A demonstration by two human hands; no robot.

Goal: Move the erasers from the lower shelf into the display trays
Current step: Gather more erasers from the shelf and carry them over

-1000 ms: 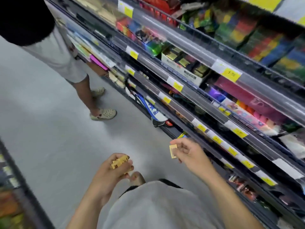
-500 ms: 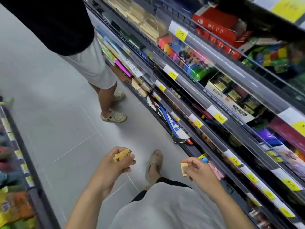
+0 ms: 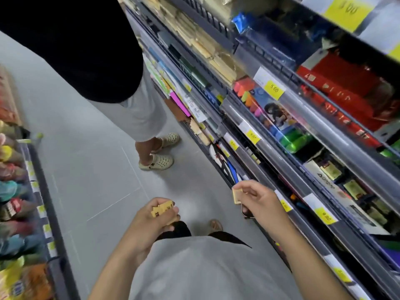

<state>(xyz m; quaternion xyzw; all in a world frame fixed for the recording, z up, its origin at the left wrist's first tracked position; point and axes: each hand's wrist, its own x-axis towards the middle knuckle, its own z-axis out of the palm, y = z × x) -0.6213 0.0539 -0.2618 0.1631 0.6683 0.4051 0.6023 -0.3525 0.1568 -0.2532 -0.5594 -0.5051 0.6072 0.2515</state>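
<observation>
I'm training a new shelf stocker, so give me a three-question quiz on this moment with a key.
1. True or false: the left hand holds several yellow erasers.
2. What does the right hand pinch? A) a single eraser B) a price label C) nothing
3. Fill in: another person in pale clogs stands on the ____ beside the shelves.

Key:
1. True; a small bunch is gripped in the curled fingers.
2. A; one single eraser sits at the fingertips.
3. Floor.
</observation>
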